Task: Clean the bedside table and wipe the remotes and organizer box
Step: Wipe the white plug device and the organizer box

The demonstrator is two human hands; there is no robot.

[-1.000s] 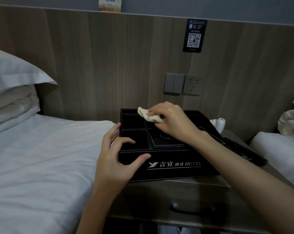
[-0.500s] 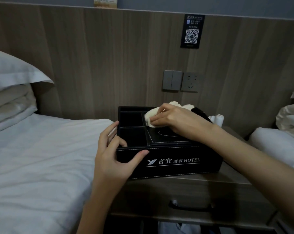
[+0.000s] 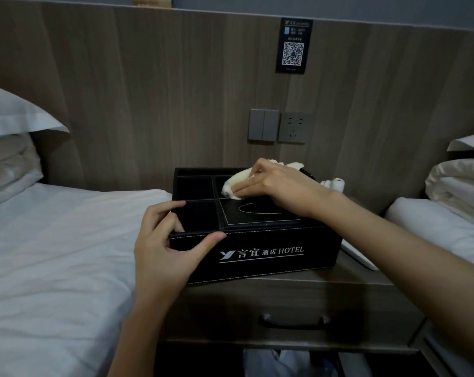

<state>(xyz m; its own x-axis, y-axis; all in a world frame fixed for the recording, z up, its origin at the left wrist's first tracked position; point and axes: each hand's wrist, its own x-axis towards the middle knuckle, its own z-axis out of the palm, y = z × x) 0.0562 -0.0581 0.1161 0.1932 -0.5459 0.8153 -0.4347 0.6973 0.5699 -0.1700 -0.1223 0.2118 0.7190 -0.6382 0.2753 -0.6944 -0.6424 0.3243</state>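
- On the table (image 3: 366, 281), the box (image 3: 271, 257) stands toward the near left corner, close to the front edge and just beside the bed (image 3: 53, 254).
- A hard leftward or forward stroke could slide the box toward that edge; I judge the left hand's brace is what prevents it.
- Left hand (image 3: 162, 248): its thumb presses the front face and its curled fingers hook over the rim into the near-left compartment, pinching that corner.
- Right hand (image 3: 282, 186): its fingers lie close together and bunch the cloth (image 3: 234, 183), pressing it on the box top at the far edge of the lid.
- The loose cloth could snag in the lid's slot or drag over a divider and miss the compartment floors.
- A white remote (image 3: 358, 257) lies just right of the box; the right forearm passes above it, so a dropped elbow might knock it.
- The box is black and leather-like, with pale stitching and white hotel lettering on the front. Its open compartments look dark, so I cannot tell whether dust is left inside.
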